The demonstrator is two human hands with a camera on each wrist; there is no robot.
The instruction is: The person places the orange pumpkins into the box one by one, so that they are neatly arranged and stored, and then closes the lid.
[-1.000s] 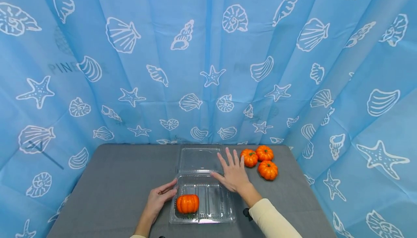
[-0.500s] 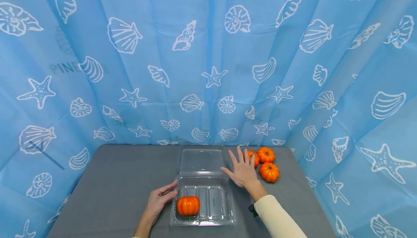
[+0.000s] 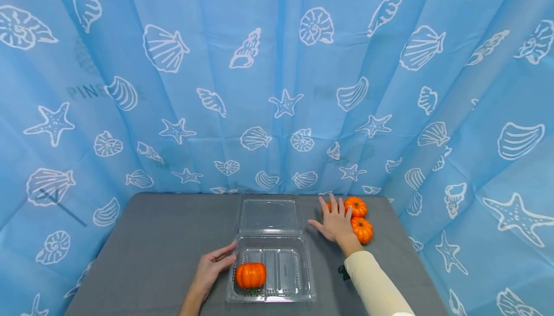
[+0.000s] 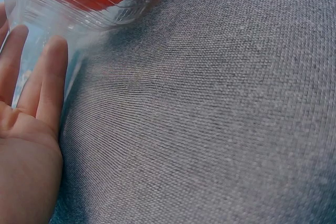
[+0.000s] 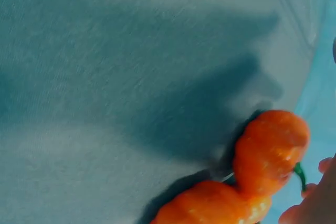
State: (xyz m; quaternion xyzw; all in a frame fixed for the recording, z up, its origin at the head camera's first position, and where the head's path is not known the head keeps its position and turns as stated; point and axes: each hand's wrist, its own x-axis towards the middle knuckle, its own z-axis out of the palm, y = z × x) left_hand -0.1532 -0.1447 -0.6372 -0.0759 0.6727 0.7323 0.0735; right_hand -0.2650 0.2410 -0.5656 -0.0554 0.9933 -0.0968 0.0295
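Observation:
A clear plastic clamshell box (image 3: 291, 293) lies with its lid (image 3: 269, 215) folded back behind it. In its left half sits a small orange pumpkin (image 3: 251, 275), also visible through the wall in the left wrist view. My left hand (image 3: 209, 270) rests its fairly straight fingers (image 4: 53, 72) against the box's left edge. Above a cluster of small pumpkins, my right hand (image 3: 335, 224) spreads its fingers, largely covering the left pumpkin (image 3: 327, 207). Beside it lie a back pumpkin (image 3: 356, 206) and a front pumpkin (image 3: 362, 230). Contact under the right hand cannot be made out.
A grey cloth covers the table (image 3: 173, 239). Behind and on both sides hangs a blue curtain (image 3: 268, 90) with white shell prints, close to the table's back edge. The pumpkin cluster stands near the back right corner.
My right hand has moved right, from beside the lid to over the left pumpkin, its fingers still spread. My left hand stays at the box's edge.

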